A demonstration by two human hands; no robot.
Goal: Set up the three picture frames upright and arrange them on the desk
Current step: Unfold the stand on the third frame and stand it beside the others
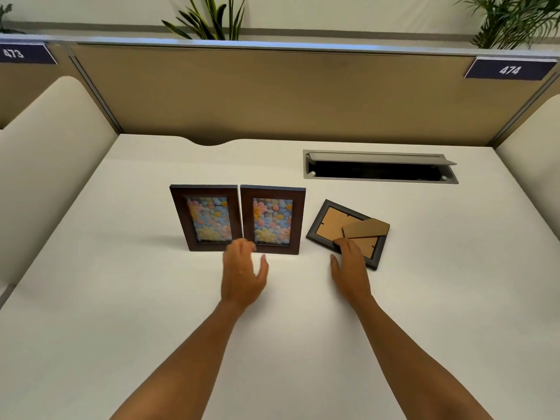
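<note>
White and bare for most of its width, our desk [121, 298] runs back to a tan partition panel [272, 95], with leafy plants [209, 19] rising behind it. On the panel's top edge we read two dark number tags, 473 [18, 53] at the far left and 474 [509, 69] at the right. Cream padded dividers [51, 140] close in both sides of the desk.

Set into the desk toward the back right is a grey cable hatch [380, 166], its lid propped open; inside we see only darkness and cannot tell what it holds.

We have two dark brown frames standing upright side by side near the middle of the desk, the left frame [204, 218] and the middle frame [272, 219], their inner edges almost touching. Each shows the same print of pastel flowers.

The third frame [330, 225] lies face down just to the right of them, turned at an angle, its cardboard back upward and its stand flap [365, 228] lying across it.

Our left hand [244, 274] hovers low in front of the gap between the upright frames, fingers loosely curled, thumb spread, gripping nothing; it hides the bottom corner of the middle frame. Our right hand [351, 268] reaches onto the near edge of the face-down frame, fingertips on its backing, thumb out to the side, not closed around it.
</note>
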